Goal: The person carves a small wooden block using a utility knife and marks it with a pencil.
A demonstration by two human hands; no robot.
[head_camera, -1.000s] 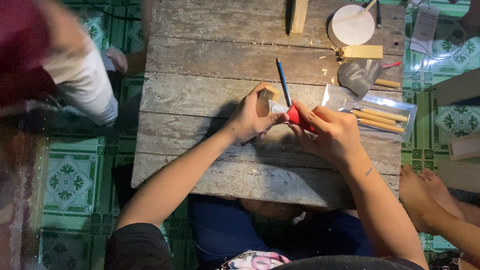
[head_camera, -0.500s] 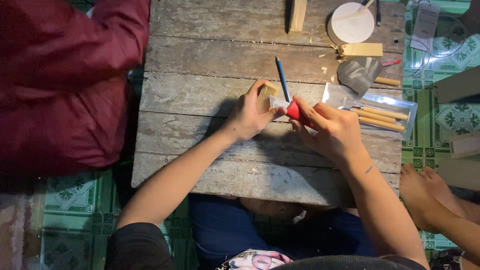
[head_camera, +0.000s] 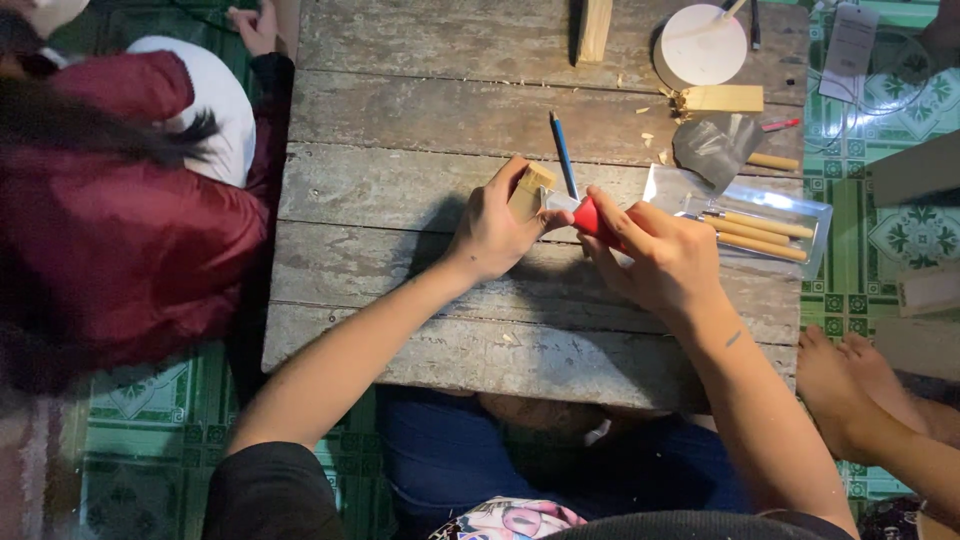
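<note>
My left hand (head_camera: 495, 230) grips a small pale wooden block (head_camera: 530, 188) against the grey plank table (head_camera: 400, 190). My right hand (head_camera: 660, 255) holds a red-handled carving knife (head_camera: 588, 214), its short blade touching the block's right side. A blue pencil (head_camera: 563, 153) lies just behind the two hands, pointing away from me.
A clear plastic tray (head_camera: 815, 215) with wooden-handled tools lies right of my right hand. Grey sandpaper (head_camera: 715, 148), a wood offcut (head_camera: 722, 98), a white round lid (head_camera: 700, 45) and a wood stick (head_camera: 594, 28) sit at the back. A person in a dark red jacket (head_camera: 120, 230) crouches at the left; bare feet (head_camera: 850, 375) at the right.
The person at the left has leaned further in beside the table. My hands stay on the block and the knife with only slight shifts.
</note>
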